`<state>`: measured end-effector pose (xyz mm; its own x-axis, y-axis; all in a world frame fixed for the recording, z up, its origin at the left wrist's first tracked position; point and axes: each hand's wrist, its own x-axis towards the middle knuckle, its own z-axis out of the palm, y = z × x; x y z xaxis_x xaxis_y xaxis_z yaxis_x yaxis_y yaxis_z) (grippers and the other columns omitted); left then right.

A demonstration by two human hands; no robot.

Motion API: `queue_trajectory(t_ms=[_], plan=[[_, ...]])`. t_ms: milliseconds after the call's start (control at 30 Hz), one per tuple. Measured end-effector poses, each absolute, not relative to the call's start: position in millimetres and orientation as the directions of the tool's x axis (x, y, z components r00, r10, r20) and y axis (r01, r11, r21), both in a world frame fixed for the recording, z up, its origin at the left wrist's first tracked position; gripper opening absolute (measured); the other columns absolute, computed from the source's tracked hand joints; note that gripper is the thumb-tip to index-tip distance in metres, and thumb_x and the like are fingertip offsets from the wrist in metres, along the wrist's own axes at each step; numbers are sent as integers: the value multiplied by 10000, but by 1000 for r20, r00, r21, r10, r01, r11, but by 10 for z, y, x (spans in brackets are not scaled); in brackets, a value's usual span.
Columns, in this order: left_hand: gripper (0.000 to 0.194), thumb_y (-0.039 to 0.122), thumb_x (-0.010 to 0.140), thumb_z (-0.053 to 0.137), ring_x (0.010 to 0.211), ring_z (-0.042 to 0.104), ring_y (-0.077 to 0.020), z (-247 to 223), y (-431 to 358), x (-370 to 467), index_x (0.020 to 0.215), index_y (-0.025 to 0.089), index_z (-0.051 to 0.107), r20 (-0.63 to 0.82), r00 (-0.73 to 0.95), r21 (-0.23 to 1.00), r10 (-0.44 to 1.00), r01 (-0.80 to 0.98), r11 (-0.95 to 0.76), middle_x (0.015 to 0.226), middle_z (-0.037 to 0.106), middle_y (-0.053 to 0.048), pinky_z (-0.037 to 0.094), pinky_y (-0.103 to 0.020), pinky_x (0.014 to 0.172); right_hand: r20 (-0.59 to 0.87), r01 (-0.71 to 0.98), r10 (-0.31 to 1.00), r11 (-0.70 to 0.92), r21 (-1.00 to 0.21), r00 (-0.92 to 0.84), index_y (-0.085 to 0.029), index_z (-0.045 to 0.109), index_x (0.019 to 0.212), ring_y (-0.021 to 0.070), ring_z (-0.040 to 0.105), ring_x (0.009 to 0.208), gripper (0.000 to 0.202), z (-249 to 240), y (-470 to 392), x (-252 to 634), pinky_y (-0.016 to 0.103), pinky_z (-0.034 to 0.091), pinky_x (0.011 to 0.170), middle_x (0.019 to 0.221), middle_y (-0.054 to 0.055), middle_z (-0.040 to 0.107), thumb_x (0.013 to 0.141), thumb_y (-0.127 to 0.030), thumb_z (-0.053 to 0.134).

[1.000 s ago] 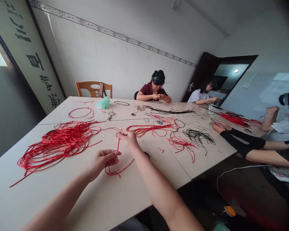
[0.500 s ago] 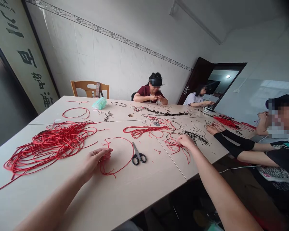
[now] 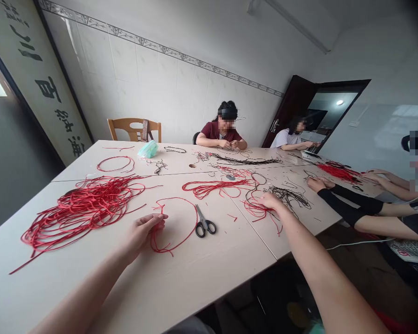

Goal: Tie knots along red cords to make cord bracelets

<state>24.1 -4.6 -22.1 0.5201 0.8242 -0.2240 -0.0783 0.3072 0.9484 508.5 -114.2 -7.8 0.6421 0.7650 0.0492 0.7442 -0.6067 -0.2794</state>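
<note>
As I look across the pale table (image 3: 230, 253), a heap of red cord (image 3: 87, 204) sprawls beside the left hand (image 3: 146, 229), which pinches a looped red cord (image 3: 161, 209) on the near side. The right hand (image 3: 271, 203) is at a red bunch (image 3: 259, 212), its grip unclear to me. Tugging there could snag the black strands (image 3: 290, 197); dragging the looped cord could catch the scissors (image 3: 202, 221) beside it.

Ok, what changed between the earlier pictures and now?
The right hand let go of the thin braided red cord and moved right to the loose red strands; its grip there is unclear. The left hand still holds the cord; the black-handled metal scissors stayed put.
</note>
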Motion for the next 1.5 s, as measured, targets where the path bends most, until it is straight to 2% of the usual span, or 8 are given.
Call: queue_trajectory(t_ms=[167,300,467,600,867,1067,1233,1500], plan=[[355,427,690,663,772,550,-126,-244,-38,235,921,158,663,-208,532,957,821,-64,284,793,602,-39,458,-231,764,44,645,723,-585,-492,689,-152,599,605,124,570,539,107,114,-1111,5156,186,396,478,542,18,621,666,-238,620],[363,443,686,661,794,548,-126,-253,-38,237,926,171,665,-201,534,964,821,-39,262,791,606,-33,449,-218,766,23,558,709,-534,-635,705,-138,625,704,112,593,541,62,323,-1097,5218,167,426,479,608,34,661,644,-150,625],[371,456,671,667,778,548,-128,-218,-59,237,913,175,670,-215,526,963,823,-25,268,768,607,-29,452,-221,753,31,490,715,-446,-749,698,-124,642,714,106,587,500,114,607,-1102,5216,183,471,497,580,32,650,607,-93,670],[378,451,666,673,775,550,-131,-205,-63,242,923,173,671,-212,524,963,825,-33,269,770,610,-32,454,-226,756,79,459,729,-339,-821,680,-127,632,758,106,617,561,83,862,-1092,5126,191,512,567,632,43,661,680,-99,640],[339,437,665,677,777,548,-134,-194,-72,250,880,175,682,-199,526,962,827,-55,267,791,609,-33,454,-245,790,112,441,786,-217,-871,607,-128,623,768,108,629,575,68,1214,-994,4841,205,538,598,663,54,670,711,-109,655],[345,442,680,660,790,546,-141,-217,-62,253,890,169,673,-187,529,968,828,-41,246,803,601,-37,441,-256,809,87,422,812,-205,-883,577,-117,622,776,94,610,522,79,1165,-792,4643,184,522,524,667,62,671,710,-102,662],[375,459,698,631,786,550,-157,-211,-69,238,928,165,663,-173,544,977,821,-13,215,769,595,-40,432,-259,767,104,400,844,-138,-906,526,-127,610,765,53,531,418,51,1099,-421,4377,183,496,460,695,54,671,737,-140,651],[333,445,684,630,684,533,-139,-233,-117,281,831,152,691,-96,532,991,841,-27,131,700,606,-36,399,-246,687,133,297,947,42,-954,293,-145,573,851,77,597,553,52,1068,551,3379,227,526,600,775,56,673,806,-170,581]])
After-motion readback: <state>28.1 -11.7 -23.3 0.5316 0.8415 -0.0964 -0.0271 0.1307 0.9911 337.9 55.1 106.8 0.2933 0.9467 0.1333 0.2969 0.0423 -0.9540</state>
